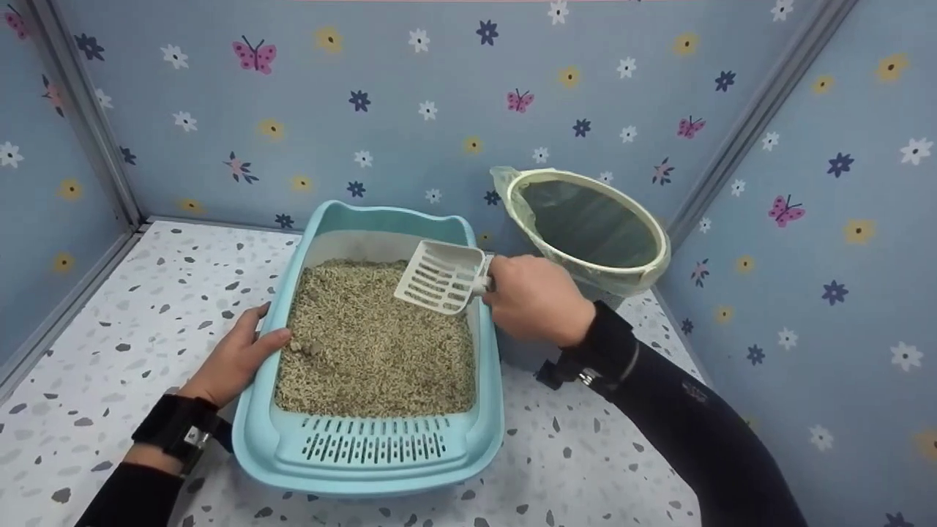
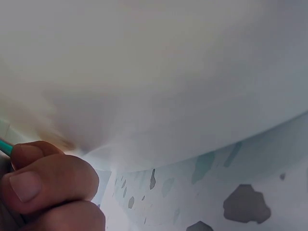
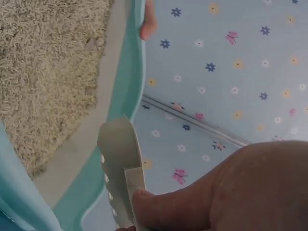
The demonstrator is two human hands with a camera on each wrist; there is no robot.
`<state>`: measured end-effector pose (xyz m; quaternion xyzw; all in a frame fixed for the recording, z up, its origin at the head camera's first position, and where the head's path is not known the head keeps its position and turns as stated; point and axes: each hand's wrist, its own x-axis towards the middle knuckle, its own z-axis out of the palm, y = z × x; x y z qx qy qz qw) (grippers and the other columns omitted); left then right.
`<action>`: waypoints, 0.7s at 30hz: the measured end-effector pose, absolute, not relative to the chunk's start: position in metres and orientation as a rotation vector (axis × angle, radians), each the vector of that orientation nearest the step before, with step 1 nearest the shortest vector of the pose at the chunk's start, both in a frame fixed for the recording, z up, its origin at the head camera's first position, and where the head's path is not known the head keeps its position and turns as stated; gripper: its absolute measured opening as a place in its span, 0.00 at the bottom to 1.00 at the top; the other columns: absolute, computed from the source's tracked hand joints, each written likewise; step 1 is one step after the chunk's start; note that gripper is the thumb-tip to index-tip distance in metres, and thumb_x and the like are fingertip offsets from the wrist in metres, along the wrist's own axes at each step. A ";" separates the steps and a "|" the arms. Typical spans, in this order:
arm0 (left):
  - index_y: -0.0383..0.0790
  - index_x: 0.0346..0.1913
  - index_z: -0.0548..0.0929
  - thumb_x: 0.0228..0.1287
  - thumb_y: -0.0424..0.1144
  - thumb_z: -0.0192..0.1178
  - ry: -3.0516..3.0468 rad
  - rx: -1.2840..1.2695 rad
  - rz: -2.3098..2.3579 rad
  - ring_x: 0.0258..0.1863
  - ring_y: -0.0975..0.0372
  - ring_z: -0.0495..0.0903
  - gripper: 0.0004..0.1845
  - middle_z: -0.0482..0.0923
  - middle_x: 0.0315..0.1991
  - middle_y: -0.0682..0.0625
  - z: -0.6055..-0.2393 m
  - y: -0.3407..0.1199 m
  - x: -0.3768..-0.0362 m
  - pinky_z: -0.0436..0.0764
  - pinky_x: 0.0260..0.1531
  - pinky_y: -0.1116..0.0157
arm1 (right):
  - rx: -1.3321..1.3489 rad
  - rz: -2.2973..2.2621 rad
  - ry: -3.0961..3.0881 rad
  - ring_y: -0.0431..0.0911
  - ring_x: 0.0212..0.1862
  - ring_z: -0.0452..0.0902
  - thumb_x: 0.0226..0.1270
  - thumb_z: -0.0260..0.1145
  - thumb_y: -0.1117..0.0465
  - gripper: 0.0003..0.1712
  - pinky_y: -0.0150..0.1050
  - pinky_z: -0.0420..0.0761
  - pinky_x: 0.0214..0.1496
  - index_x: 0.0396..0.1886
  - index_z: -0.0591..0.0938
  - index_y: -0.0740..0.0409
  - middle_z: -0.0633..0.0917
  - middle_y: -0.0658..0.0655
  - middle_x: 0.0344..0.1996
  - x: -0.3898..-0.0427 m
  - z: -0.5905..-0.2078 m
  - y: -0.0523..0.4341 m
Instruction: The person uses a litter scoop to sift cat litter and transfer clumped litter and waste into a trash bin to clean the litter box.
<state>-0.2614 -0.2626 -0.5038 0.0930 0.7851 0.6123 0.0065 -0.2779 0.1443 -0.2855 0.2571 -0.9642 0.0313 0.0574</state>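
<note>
A light blue litter box point(image 1: 366, 477) holds tan pellet litter point(image 1: 381, 351), with a small darker clump point(image 1: 311, 350) near its left side. My left hand point(image 1: 233, 360) grips the box's left rim, thumb over the top edge. In the left wrist view, curled fingers point(image 2: 53, 180) show beside the pale outer wall of the box. My right hand point(image 1: 538, 300) holds a slotted beige litter scoop point(image 1: 442, 277) by its handle, above the box's right side. The right wrist view shows the scoop point(image 3: 118, 149) from the side, my thumb along the handle.
Behind my right hand stands a bin with a cream rim point(image 1: 622, 269) and a translucent liner bag point(image 1: 505, 179). Flower-patterned wall panels point(image 1: 410, 161) enclose the back and both sides. The speckled tabletop point(image 1: 571, 454) lies under the box.
</note>
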 end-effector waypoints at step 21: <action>0.32 0.90 0.46 0.90 0.48 0.53 2.449 0.307 1.925 0.60 0.44 0.85 0.42 0.69 0.73 0.25 -0.503 -0.262 -0.261 0.88 0.53 0.64 | 1.070 0.083 -3.672 0.44 0.17 0.77 0.82 0.72 0.50 0.20 0.35 0.72 0.18 0.31 0.86 0.58 0.89 0.56 0.22 -0.274 -0.312 0.029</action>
